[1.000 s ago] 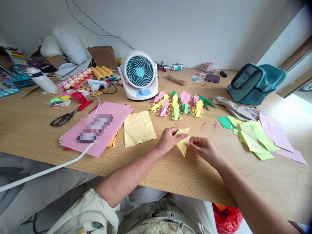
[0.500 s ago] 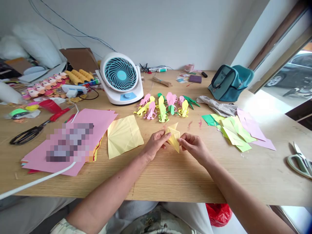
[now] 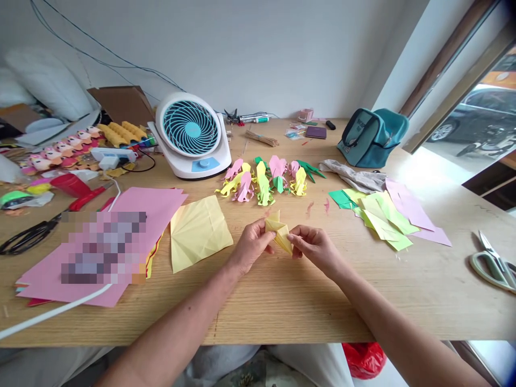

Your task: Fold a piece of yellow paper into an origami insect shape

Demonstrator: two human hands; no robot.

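Note:
Between both hands is a folded piece of yellow paper (image 3: 279, 230), layered and pointed, held just above the table. My left hand (image 3: 258, 241) pinches its left side, thumb on top. My right hand (image 3: 308, 242) grips its lower right edge between thumb and fingers. To the left lies a creased yellow paper sheet (image 3: 199, 232), opened flat with fold lines fanning from its left side. Beyond my hands sit several folded paper figures (image 3: 264, 185) in pink, yellow and green.
At left, pink sheets (image 3: 161, 207) lie under a blurred-out item, near black-handled scissors (image 3: 30, 236). A white fan (image 3: 193, 134) stands behind. On the right are green and yellow paper pieces (image 3: 382, 215), a grey cloth (image 3: 355, 176), a teal bag (image 3: 373, 137) and more scissors (image 3: 494, 266).
The view has shifted slightly, so the table's things sit a little further left. The folded paper has turned in my fingers, its lower point now nearer my right fingertips.

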